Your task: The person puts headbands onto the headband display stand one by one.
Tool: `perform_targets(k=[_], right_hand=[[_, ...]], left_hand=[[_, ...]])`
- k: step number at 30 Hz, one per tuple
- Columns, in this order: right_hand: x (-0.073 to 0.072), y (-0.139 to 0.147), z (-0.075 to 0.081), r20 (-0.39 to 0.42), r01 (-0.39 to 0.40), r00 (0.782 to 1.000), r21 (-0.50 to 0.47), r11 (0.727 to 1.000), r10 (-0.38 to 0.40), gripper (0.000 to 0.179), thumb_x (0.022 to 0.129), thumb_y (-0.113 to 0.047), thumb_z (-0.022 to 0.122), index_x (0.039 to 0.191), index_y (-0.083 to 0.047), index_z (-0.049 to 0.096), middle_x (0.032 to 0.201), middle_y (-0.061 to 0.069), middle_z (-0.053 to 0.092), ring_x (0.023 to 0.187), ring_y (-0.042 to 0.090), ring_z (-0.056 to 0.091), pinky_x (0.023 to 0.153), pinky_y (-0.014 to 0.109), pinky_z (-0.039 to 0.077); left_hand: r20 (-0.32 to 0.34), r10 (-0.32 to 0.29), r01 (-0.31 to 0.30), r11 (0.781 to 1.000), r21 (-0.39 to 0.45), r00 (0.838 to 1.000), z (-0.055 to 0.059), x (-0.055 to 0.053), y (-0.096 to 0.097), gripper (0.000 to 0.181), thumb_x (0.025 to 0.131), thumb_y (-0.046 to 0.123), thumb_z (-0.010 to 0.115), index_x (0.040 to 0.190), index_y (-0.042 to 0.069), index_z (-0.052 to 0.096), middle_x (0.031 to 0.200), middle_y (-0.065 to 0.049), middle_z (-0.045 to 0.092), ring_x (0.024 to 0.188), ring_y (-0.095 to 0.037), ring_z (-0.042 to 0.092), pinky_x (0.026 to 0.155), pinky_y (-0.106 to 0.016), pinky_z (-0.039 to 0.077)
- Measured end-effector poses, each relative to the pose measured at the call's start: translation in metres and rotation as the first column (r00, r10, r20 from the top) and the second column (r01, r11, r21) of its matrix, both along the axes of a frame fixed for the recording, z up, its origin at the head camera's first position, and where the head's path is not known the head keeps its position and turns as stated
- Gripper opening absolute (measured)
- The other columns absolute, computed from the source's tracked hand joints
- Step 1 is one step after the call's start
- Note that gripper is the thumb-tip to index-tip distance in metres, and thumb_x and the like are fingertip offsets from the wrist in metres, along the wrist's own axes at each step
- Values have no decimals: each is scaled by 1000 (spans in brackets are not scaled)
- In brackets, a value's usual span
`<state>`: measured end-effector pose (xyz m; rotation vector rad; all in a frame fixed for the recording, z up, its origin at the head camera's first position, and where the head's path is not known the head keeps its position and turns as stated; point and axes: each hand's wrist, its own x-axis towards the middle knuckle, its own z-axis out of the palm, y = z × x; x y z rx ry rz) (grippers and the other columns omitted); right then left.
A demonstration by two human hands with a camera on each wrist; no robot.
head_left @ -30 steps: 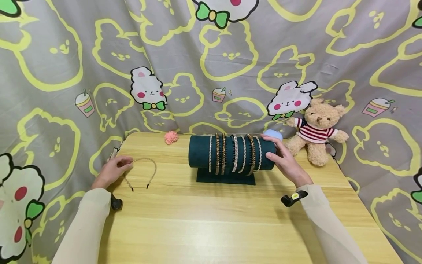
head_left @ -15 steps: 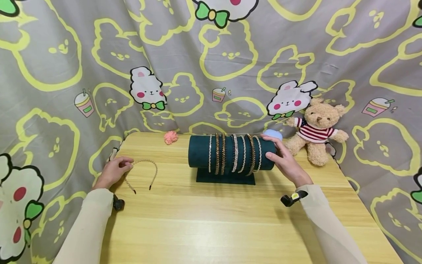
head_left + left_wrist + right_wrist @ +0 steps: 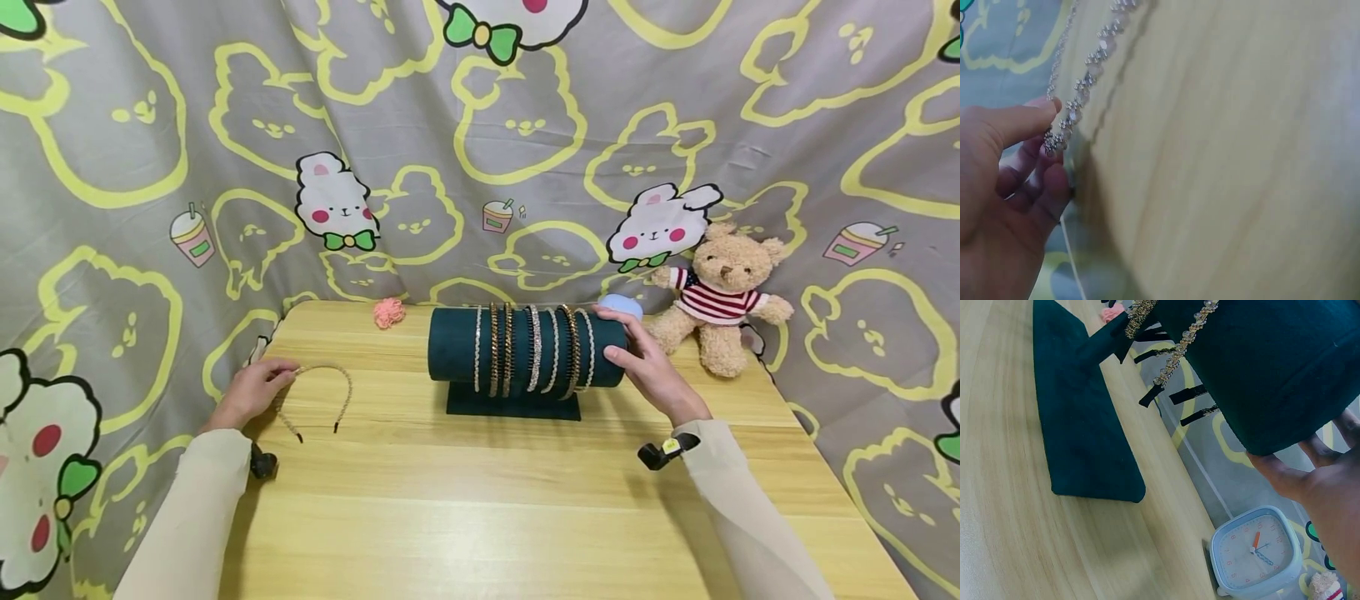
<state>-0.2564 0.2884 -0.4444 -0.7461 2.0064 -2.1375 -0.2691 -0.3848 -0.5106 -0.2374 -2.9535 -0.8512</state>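
Observation:
My left hand pinches a thin beaded headband at the left side of the table. In the left wrist view, thumb and fingertips hold the beaded band along its side, a little off the wood. A dark green roll-shaped headband stand sits mid-table on a flat base. Several silver and gold headbands hang round the roll. My right hand grips the roll's right end, thumb in front and fingers over the end, as the right wrist view also shows beside the green roll.
A pink fluffy scrunchie lies at the table's back left. A pale blue clock stands behind the stand's right end. A teddy bear in a striped top sits at the back right, against a patterned curtain.
My left hand and the headband shift slightly right, then back left, with the headband's ends swinging a little. My right hand and the stand stay in place.

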Motion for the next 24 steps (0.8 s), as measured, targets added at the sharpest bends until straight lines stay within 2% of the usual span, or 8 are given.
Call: perform_targets(k=[3,7,11,13,15,19,22,24], right_hand=[[0,-1,1,-8,2,1000,-4,1000,-2,54,113,-2,49,165,-13,39,175,11,26,140,15,54,105,28,59],[0,-2,1,-17,3,1000,-5,1000,-3,54,112,-2,50,165,-12,39,175,11,26,140,15,54,104,28,59],[0,-1,0,-12,6,1000,-3,1000,-6,54,112,-2,49,165,-13,39,173,8,30,139,15,54,104,28,59],[0,-1,0,-8,9,1000,-2,1000,-9,54,112,-2,49,165,-13,39,172,5,32,139,14,54,104,27,59],[0,0,-1,-4,12,1000,-2,1000,-12,54,112,-2,49,164,-14,40,170,3,33,138,14,54,104,27,59],[0,-1,0,-4,10,1000,-4,1000,-10,54,112,-2,50,165,-13,40,170,2,33,139,14,54,104,27,59],[0,-1,0,-9,7,1000,-7,1000,-7,55,112,-2,50,165,-13,39,171,3,32,139,15,53,104,27,59],[-1,-1,-1,-11,6,1000,-10,1000,-6,55,112,-2,50,165,-13,39,171,3,32,140,14,53,105,27,59]], left_hand=[[18,-12,12,1000,0,1000,4,2,-4,33,115,15,56,136,-6,69,140,-35,65,126,-58,62,103,-70,51],[92,10,-12,1000,27,996,8,6,-8,35,116,18,54,138,-5,67,139,-34,66,123,-55,64,97,-63,56],[210,21,-57,984,170,978,10,7,-10,39,117,18,52,145,-7,58,131,-35,64,99,-39,74,82,-46,64],[258,-1,-71,960,272,966,10,7,-10,39,117,15,51,147,-10,53,121,-33,65,84,-29,74,72,-38,64],[288,-36,-75,928,366,957,11,8,-9,39,116,10,52,148,-12,49,114,-29,67,76,-22,70,68,-36,64],[315,-113,-57,873,484,942,13,11,-10,34,114,2,52,144,-14,47,114,-23,68,77,-19,64,68,-37,63],[344,-175,-54,825,562,922,18,15,-10,36,113,-1,52,144,-17,45,121,-21,65,82,-20,65,75,-39,66],[369,-193,-73,799,597,909,22,17,-11,40,113,1,53,147,-17,44,121,-20,64,86,-19,68,80,-39,67]])
